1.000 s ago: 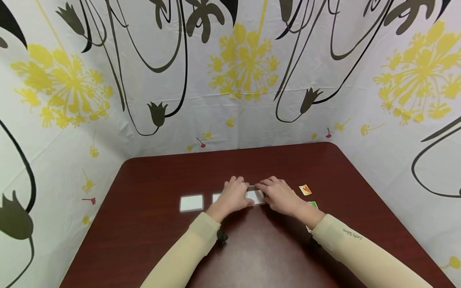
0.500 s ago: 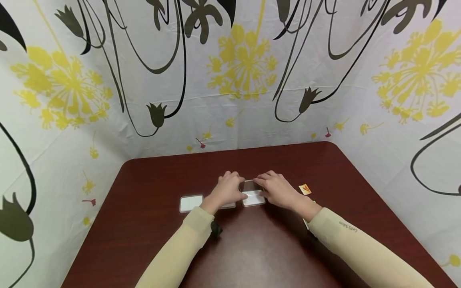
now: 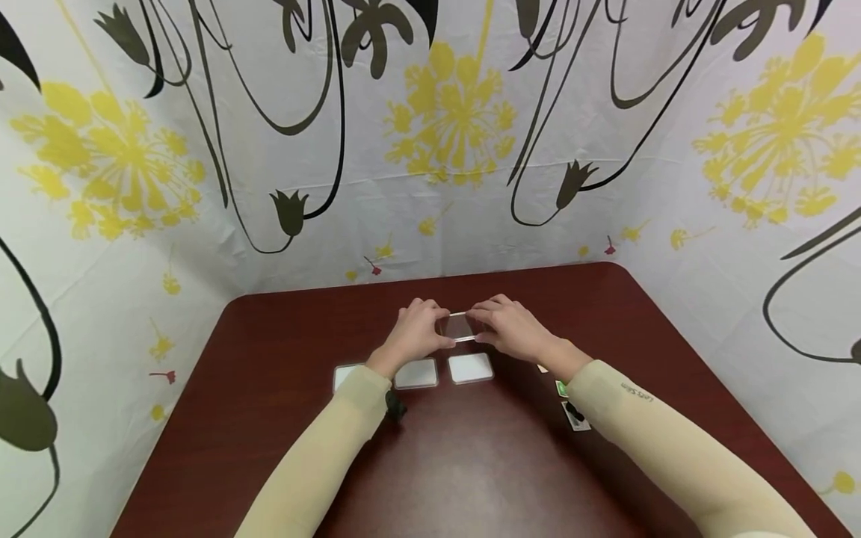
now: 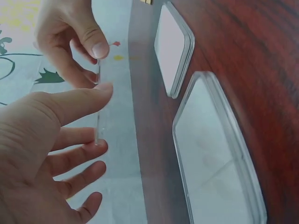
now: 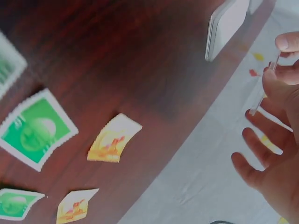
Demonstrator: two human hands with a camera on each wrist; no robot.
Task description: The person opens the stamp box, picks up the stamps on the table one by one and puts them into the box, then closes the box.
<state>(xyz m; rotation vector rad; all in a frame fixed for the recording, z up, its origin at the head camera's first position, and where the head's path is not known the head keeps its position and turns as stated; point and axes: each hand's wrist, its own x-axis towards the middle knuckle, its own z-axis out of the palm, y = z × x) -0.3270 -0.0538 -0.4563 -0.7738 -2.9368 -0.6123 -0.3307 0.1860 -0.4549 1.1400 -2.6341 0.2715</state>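
Between both hands is a thin clear plastic lid point(image 3: 460, 327), held above the far part of the table. My left hand point(image 3: 415, 331) pinches its left end between thumb and fingers; my right hand point(image 3: 509, 327) pinches the right end the same way. Seen from the left wrist, the lid point(image 4: 97, 122) is edge-on. Just nearer than the hands lies a shallow clear case point(image 3: 471, 368) with a white insert. A similar white-filled case point(image 3: 416, 373) lies to its left, and a third case point(image 3: 344, 373) is partly covered by the left sleeve.
Several postage stamps lie on the right side of the dark red table point(image 3: 464, 478). In the right wrist view are a green stamp point(image 5: 39, 130) and an orange stamp point(image 5: 114, 140). A patterned white cloth point(image 3: 444, 246) hangs behind the table.
Both hands have lifted the clear lid off the rightmost case and moved it away toward the table's far edge. That case's white insert now shows fully.
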